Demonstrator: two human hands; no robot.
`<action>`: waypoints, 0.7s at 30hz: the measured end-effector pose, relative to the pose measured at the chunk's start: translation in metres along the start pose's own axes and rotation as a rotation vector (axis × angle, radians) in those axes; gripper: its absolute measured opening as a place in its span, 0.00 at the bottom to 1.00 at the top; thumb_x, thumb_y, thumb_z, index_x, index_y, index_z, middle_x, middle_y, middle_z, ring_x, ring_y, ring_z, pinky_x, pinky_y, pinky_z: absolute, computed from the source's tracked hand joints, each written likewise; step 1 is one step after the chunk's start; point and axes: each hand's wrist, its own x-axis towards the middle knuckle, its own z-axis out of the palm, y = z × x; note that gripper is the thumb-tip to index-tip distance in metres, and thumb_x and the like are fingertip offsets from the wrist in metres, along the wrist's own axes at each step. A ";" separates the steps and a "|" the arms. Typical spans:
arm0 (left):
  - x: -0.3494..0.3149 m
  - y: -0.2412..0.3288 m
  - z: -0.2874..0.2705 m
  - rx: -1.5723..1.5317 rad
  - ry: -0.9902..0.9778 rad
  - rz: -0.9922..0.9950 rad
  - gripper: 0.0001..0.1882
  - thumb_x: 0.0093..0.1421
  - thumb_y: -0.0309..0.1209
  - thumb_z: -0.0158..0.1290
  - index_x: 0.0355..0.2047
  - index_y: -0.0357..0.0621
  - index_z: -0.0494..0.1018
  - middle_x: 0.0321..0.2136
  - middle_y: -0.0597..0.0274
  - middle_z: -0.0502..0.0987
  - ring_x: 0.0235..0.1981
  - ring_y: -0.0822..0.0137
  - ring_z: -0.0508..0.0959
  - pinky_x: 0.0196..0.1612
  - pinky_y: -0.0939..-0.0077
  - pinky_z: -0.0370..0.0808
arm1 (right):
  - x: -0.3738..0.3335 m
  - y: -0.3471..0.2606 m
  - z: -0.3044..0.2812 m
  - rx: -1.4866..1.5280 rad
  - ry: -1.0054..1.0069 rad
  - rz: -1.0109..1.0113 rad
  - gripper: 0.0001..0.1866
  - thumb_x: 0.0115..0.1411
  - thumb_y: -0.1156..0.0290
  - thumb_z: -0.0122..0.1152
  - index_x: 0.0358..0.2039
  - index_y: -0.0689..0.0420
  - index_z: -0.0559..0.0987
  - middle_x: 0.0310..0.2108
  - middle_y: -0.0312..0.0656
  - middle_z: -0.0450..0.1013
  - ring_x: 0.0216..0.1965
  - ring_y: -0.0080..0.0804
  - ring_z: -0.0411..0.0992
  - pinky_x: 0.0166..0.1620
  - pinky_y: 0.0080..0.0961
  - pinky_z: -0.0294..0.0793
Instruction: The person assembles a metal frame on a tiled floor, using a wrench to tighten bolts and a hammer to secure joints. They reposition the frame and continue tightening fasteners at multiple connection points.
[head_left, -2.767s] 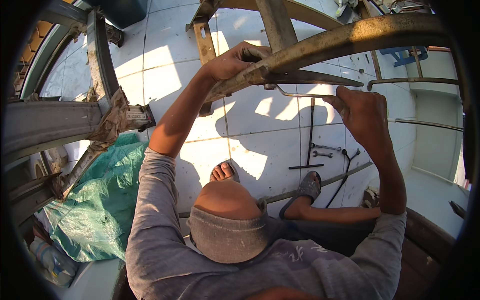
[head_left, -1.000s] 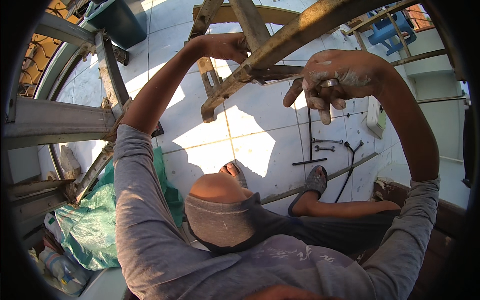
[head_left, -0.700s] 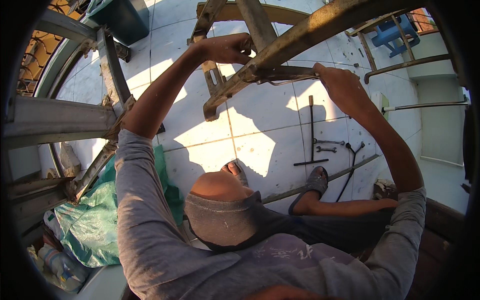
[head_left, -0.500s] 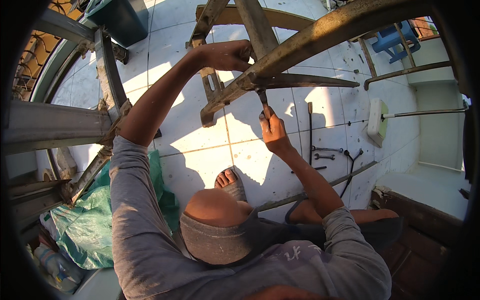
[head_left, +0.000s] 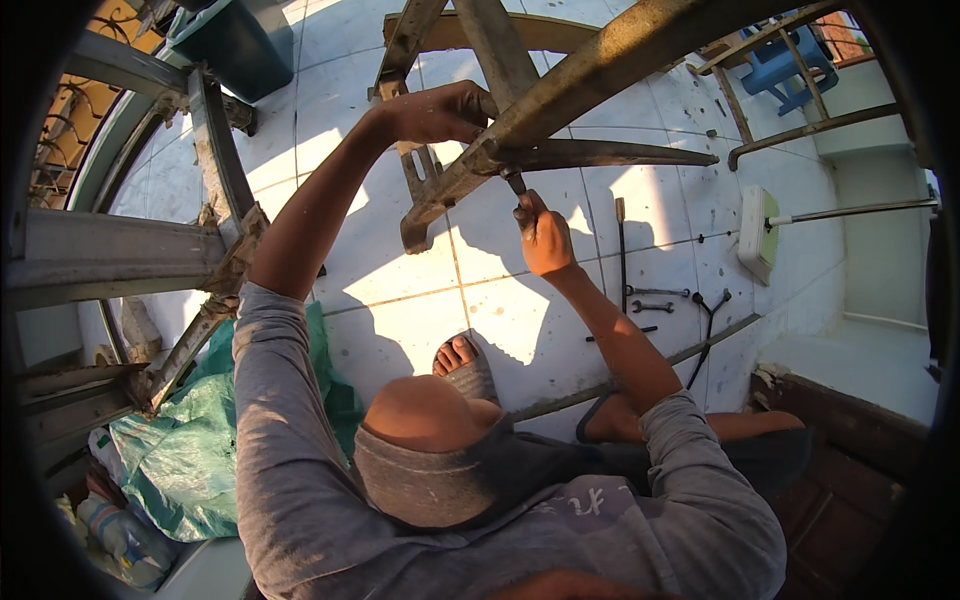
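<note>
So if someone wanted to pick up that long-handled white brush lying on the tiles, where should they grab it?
Probably by the handle, not the white brush head. The handle is a long thin rod lying flat on the tiled floor, running away from the head toward the right, with bare tile along it. Coming down from above, fingers closing across the rod near its middle, looks easiest.

The person wears a grey long-sleeved top, its sleeves pushed up so that both forearms are bare down to the left hand [head_left: 440, 110] and the right hand [head_left: 545, 240]. Faint pale lettering runs across the chest of the top. Grey shorts cover the thighs, the knees are bare, and each foot sits in a grey open-toed sandal.
</note>
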 end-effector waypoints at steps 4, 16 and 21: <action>-0.012 0.000 0.004 0.209 0.122 -0.091 0.26 0.64 0.36 0.58 0.58 0.35 0.68 0.38 0.60 0.78 0.40 0.72 0.75 0.47 0.74 0.73 | -0.020 -0.073 0.110 1.140 0.025 0.138 0.21 0.74 0.51 0.35 0.28 0.52 0.58 0.24 0.28 0.50 0.20 0.20 0.48 0.25 0.21 0.52; 0.010 0.003 -0.012 0.239 -0.165 -0.056 0.21 0.64 0.33 0.52 0.53 0.31 0.69 0.34 0.59 0.78 0.35 0.71 0.75 0.41 0.71 0.75 | -0.033 -0.206 -0.047 2.278 -0.766 0.567 0.31 0.66 0.30 0.28 0.29 0.46 0.63 0.16 0.28 0.57 0.14 0.21 0.52 0.22 0.20 0.53; 0.008 0.020 -0.013 0.290 -0.117 0.005 0.22 0.65 0.35 0.51 0.52 0.29 0.70 0.37 0.58 0.80 0.37 0.71 0.77 0.44 0.71 0.76 | -0.038 -0.193 -0.123 2.293 -0.611 0.816 0.23 0.73 0.43 0.32 0.34 0.49 0.65 0.13 0.24 0.53 0.12 0.16 0.49 0.18 0.19 0.48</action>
